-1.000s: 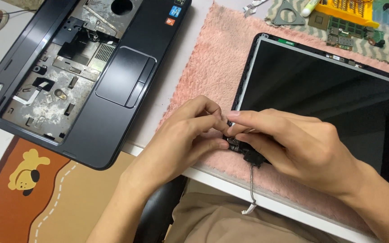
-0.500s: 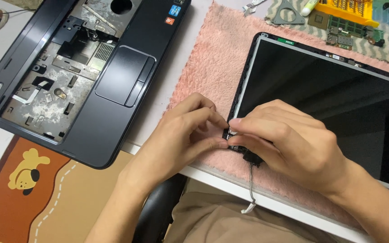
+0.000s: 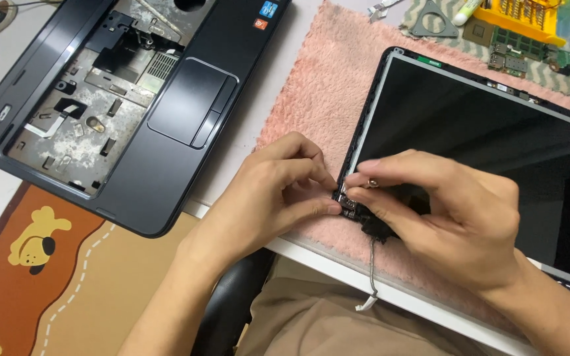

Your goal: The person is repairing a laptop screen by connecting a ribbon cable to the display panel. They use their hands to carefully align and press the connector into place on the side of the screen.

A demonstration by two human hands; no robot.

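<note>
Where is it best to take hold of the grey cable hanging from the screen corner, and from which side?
Probably at the hanging grey cable, just below the black hinge, coming from the table's near edge. That stretch dangles free, while both hands crowd the corner above it.

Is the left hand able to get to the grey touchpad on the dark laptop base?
Probably yes. The left hand is pinching at the black screen panel's corner hinge, but the grey touchpad lies bare just beyond it, with nothing between.

Bare forearms, no sleeves or rings; khaki trousers (image 3: 311,310) worn.
</note>
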